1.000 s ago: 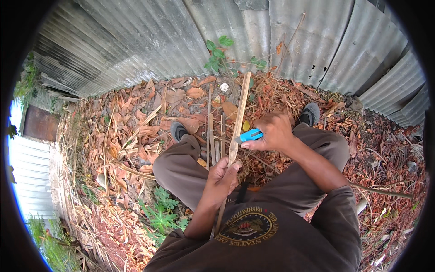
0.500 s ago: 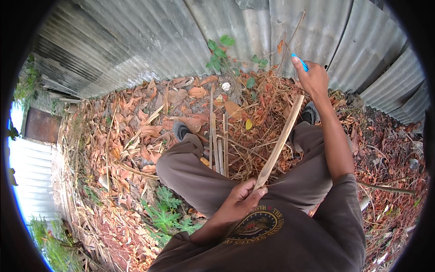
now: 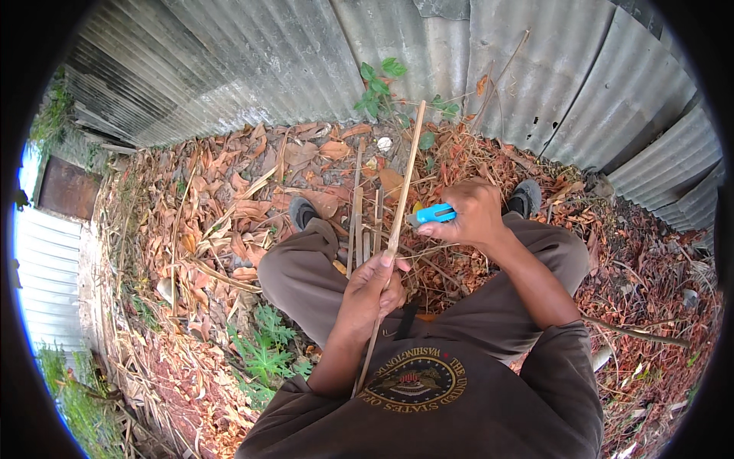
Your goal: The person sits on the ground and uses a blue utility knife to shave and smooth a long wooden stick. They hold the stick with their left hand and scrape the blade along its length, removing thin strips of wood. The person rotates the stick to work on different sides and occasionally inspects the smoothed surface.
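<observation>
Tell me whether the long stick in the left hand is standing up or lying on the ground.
Held up, tilted. The left hand grips the long stick mid-length; its far end points toward the metal wall, clear of the leaves.

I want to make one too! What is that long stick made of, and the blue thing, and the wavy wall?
The long stick looks like pale split bamboo or dry wood: tan, matte, straight-grained. The blue-handled knife seems to have a glossy plastic handle; its blade is hard to see. The wavy wall looks like corrugated sheet metal, dull grey and stained.
</observation>
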Available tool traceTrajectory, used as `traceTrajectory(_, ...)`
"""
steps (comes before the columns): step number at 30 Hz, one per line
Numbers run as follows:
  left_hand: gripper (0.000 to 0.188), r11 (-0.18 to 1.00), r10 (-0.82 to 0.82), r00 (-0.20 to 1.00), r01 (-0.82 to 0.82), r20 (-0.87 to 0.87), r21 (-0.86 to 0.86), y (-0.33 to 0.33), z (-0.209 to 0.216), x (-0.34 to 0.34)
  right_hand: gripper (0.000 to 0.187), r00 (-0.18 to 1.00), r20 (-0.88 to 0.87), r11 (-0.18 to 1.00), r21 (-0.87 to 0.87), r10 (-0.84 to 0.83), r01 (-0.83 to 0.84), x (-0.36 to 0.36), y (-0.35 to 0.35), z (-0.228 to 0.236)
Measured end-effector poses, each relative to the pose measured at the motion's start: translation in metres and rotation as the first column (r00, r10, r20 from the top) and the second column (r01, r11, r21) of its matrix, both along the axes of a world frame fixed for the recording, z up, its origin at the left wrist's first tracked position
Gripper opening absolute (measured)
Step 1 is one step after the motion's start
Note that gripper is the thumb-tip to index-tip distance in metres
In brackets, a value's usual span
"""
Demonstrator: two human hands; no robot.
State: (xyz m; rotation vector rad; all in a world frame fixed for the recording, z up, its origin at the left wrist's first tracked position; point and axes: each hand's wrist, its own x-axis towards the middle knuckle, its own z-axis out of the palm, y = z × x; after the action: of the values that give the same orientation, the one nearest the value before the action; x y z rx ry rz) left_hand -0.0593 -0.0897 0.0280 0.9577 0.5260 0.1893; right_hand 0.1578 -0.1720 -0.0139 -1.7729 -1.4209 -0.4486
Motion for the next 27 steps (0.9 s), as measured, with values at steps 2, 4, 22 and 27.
traceTrajectory(2, 0.032, 1.000, -0.015, 1.000, 0.015, -0.004, -0.024, -0.001, 0.000, 0.001, 0.065, 1.000, 0.002, 0.998, -0.063, 0.002, -0.002, 0.009, -0.006, 0.008)
traceTrajectory(4, 0.031, 0.999, -0.025, 1.000, 0.025, -0.016, -0.032, -0.002, -0.002, 0.003, 0.066, 0.999, 0.023, 0.998, -0.059, 0.029, -0.028, 0.005, -0.008, 0.011)
traceTrajectory(22, 0.029, 0.974, -0.130, 0.991, 0.132, -0.025, 0.185, 0.007, -0.009, -0.002, 0.067, 0.995, 0.037, 0.985, -0.145, -0.093, 0.098, 0.007, 0.002, 0.007)
traceTrajectory(27, 0.043, 0.968, -0.148, 0.987, 0.157, 0.058, -0.196, 0.011, -0.022, -0.004, 0.068, 0.998, 0.056, 0.989, -0.143, -0.016, 0.024, -0.003, 0.006, -0.002)
